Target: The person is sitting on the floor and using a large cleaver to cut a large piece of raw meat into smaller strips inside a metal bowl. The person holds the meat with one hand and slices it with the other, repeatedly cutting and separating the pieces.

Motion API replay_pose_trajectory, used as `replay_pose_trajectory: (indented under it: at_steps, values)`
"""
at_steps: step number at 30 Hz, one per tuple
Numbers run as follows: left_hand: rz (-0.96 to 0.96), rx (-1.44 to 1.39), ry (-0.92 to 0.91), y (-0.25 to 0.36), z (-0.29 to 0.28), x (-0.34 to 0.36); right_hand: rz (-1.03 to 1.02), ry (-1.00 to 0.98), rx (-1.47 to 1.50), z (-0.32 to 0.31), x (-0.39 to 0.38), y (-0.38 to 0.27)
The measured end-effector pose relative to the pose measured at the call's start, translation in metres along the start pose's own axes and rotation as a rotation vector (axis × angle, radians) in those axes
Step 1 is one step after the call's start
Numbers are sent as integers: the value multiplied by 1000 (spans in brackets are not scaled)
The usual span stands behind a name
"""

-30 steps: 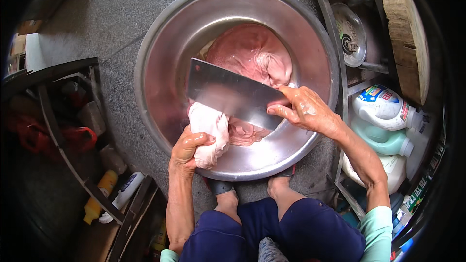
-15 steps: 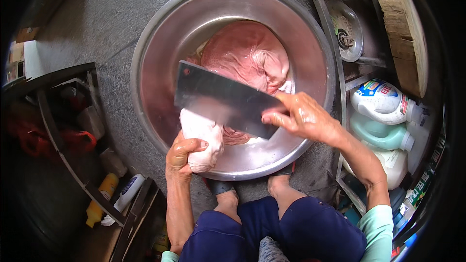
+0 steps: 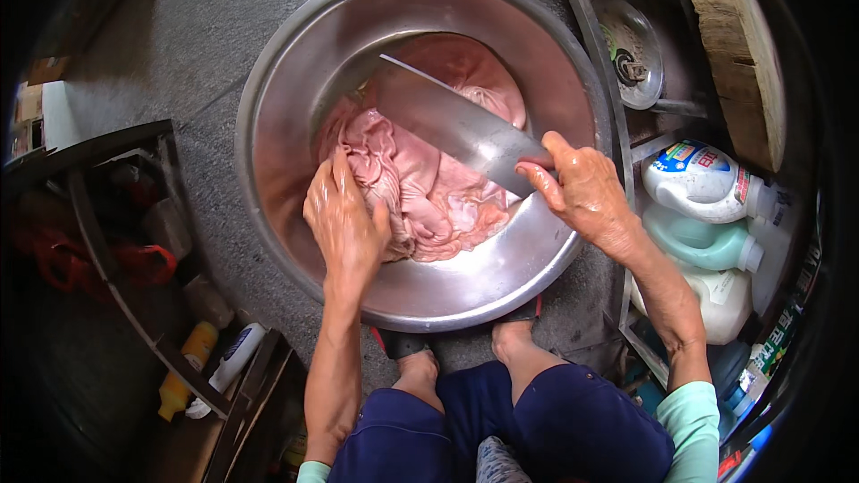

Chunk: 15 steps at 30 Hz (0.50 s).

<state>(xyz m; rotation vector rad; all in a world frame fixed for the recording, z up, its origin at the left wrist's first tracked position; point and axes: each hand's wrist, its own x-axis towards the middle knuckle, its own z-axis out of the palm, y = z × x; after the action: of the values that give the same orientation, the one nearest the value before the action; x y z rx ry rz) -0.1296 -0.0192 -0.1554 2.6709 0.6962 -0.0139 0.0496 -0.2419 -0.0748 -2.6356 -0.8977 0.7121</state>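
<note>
A wide metal basin point(image 3: 295, 54) holds wet pink, wrinkled offal that looks like animal stomach point(image 3: 420, 197). My left hand point(image 3: 344, 215) lies on the left side of this folded heap, fingers stretched out and thumb apart. A smooth, rounded pink piece point(image 3: 488, 80) lies at the far side of the basin, partly hidden by a cleaver point(image 3: 456, 125). My right hand point(image 3: 582, 192) grips the cleaver at its right end. The broad blade is tilted, reaching up and left above the meat; whether it touches the meat I cannot tell.
Plastic jugs point(image 3: 702, 181) lie stacked on a rack at the right, below a thick wooden board point(image 3: 738, 63) and a clear round lid point(image 3: 631, 54). A dark rack at the left carries a yellow bottle point(image 3: 190, 367) and a white bottle point(image 3: 234, 358). My feet are at the basin's near rim.
My left hand has moved forward into the basin and let go of the pale piece it held over the near rim. The cleaver has shifted right and slightly away from me.
</note>
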Motion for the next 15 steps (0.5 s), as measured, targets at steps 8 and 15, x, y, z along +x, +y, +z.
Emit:
replay_pose_trajectory:
  at_steps: [8, 15]
  values:
    - [-696, -929, -446, -20, 18, 33, -115, 77, 9, 29, 3, -1]
    - [-1084, -2159, -513, -31, 23, -4, 162, -210, 529, 12, -1, -11]
